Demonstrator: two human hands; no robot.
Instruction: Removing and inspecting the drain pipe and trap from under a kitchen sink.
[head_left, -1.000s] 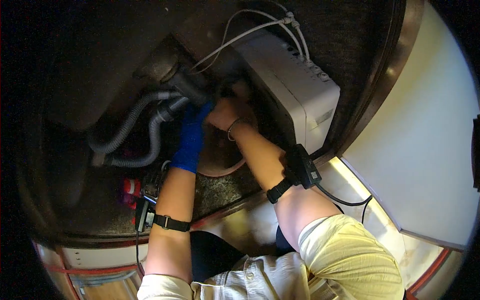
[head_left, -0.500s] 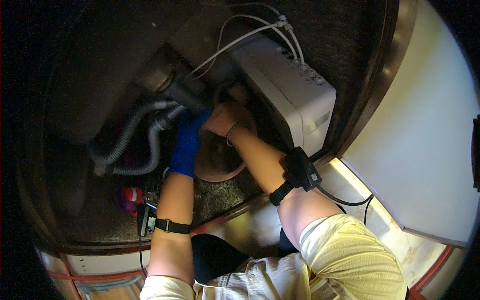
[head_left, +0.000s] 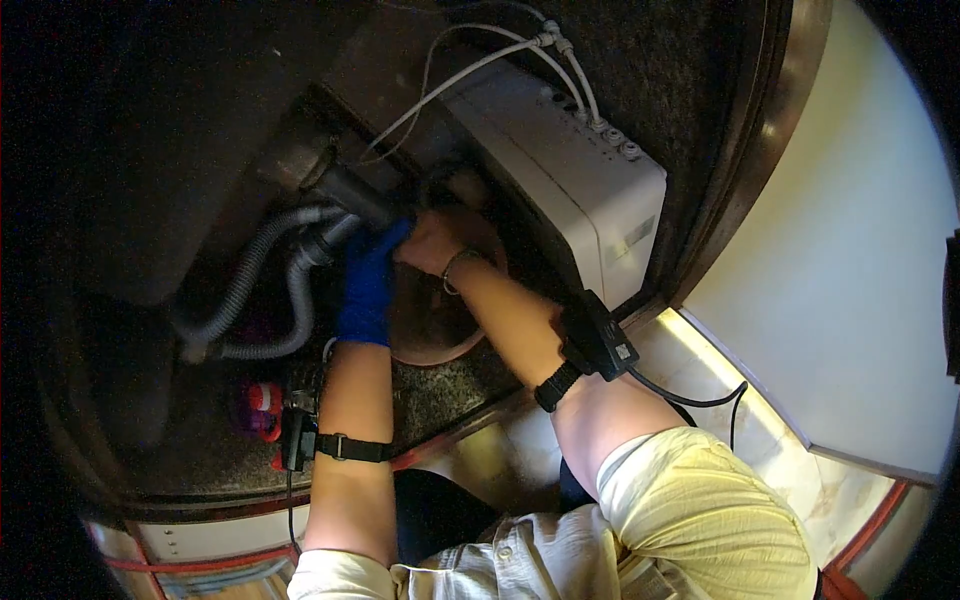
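Note:
Under a dark cabinet top, my left hand (head_left: 372, 265) in a blue glove is closed at the lower end of a dark grey drain pipe (head_left: 352, 192). My bare right hand (head_left: 430, 241) presses close beside the glove, its fingers curled; shadow hides what they hold. Two ribbed grey hoses (head_left: 248, 270) run from the pipe fitting down to the left. Below my hands stands a round brownish-pink basin (head_left: 440, 352), partly covered by my forearms. The fingertips of both hands are hard to see.
A white box-shaped unit (head_left: 590, 185) with thin white tubes (head_left: 480, 68) stands to the right. A white door panel (head_left: 830, 250) is beyond it. Red-capped items (head_left: 264, 398) lie left of my left forearm. The cabinet's front edge (head_left: 470, 432) runs beneath my arms.
The view has shifted slightly. Both hands stay together at the pipe's lower end, with my right wrist moved a little to the left.

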